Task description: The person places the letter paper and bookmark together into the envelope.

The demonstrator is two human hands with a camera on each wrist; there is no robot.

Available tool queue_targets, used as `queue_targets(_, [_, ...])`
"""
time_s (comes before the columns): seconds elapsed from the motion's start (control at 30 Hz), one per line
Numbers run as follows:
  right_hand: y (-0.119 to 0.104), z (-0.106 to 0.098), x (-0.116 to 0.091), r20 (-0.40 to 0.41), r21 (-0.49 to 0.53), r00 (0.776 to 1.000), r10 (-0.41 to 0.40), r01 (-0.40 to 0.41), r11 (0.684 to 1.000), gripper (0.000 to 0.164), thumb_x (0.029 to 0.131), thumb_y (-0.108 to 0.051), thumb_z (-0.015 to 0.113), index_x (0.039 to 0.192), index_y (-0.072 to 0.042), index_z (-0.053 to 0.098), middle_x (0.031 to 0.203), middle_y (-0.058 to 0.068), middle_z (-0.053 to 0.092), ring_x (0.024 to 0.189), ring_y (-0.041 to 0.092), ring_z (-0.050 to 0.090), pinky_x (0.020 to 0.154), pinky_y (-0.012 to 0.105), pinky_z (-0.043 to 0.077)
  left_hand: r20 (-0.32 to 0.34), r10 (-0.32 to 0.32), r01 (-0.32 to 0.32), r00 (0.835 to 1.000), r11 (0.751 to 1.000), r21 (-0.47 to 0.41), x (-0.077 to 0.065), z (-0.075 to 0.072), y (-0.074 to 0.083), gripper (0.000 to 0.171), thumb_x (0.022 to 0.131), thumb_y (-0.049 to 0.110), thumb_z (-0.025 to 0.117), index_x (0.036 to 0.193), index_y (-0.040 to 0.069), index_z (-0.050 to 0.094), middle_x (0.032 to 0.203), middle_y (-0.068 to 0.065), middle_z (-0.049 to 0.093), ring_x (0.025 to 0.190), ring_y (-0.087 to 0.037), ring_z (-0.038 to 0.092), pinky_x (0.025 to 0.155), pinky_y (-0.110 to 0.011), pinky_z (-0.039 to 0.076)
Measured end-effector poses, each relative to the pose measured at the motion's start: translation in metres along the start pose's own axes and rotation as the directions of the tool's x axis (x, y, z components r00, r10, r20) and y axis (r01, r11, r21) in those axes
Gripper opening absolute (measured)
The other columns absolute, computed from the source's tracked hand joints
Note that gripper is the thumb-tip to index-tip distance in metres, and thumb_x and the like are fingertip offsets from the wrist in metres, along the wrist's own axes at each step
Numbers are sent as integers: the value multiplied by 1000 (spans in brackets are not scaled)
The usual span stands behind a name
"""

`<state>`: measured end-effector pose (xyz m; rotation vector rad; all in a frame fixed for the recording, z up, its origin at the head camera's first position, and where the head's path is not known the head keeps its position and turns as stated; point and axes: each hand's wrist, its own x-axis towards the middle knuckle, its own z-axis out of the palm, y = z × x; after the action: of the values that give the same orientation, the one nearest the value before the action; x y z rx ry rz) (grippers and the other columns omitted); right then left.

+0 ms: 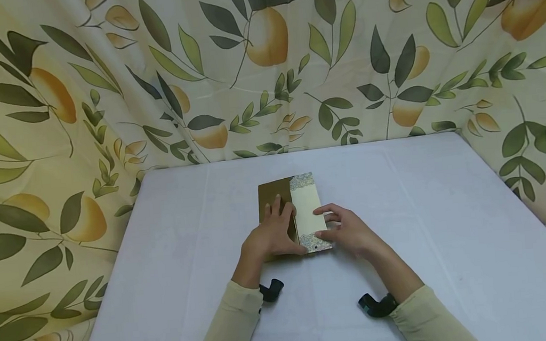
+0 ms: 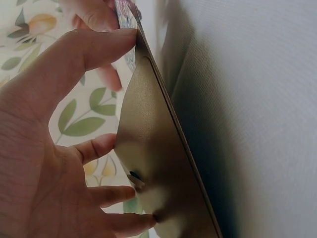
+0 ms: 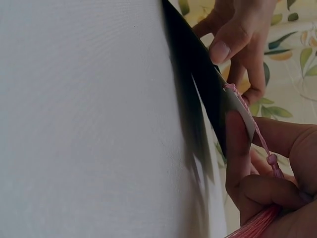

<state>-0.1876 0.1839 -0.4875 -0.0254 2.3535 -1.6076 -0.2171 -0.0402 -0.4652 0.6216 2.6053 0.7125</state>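
A gold-brown flat piece, like a card or folder (image 1: pixel 270 190), lies on the white table. Along its right side is a cream strip, apparently a bookmark (image 1: pixel 308 206), with patterned ends and a small hole near the bottom. My left hand (image 1: pixel 274 233) rests on the gold piece, fingers spread and the thumb by the strip's lower edge. From the right, my right hand (image 1: pixel 351 233) pinches the strip's edge. In the right wrist view a pink cord (image 3: pixel 258 130) runs from the strip's end to a tassel (image 3: pixel 255 222) by that hand's curled fingers.
A white cloth covers the table (image 1: pixel 177 231). Behind and to the left hangs a curtain (image 1: pixel 229 109) printed with fruit and leaves. A black wrist device (image 1: pixel 274 290) sits at the left wrist and another black wrist device (image 1: pixel 377 305) at the right.
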Motion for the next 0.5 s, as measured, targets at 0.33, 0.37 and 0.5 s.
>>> queue_targets(0.33, [-5,8,2,21,-17,1000,-18,19,1000,51,90,-10,82,136,-12,60,119,15,66,97,26,65,84,39,50,9,-1,1,1000,1000,3,1,1,-2,80,75,47,90,133,18,43,171,-20,3,152,-52,8,99,-69,43])
queue_targets(0.37, [-6,8,3,25,-18,999,-22,22,1000,51,91,-9,81,136,-12,59,119,15,67,97,27,65,84,39,50,7,-2,2,1000,1000,1,1,1,-2,80,75,47,90,133,19,43,171,-20,4,152,-52,9,100,-69,43])
queue_targets(0.5, [-7,8,5,45,-37,998,-36,37,999,45,98,-10,73,140,-10,57,121,18,66,104,28,66,85,39,52,-5,-4,4,1000,1000,-2,1,0,-1,80,74,47,91,132,19,43,171,-20,4,152,-52,9,100,-69,43])
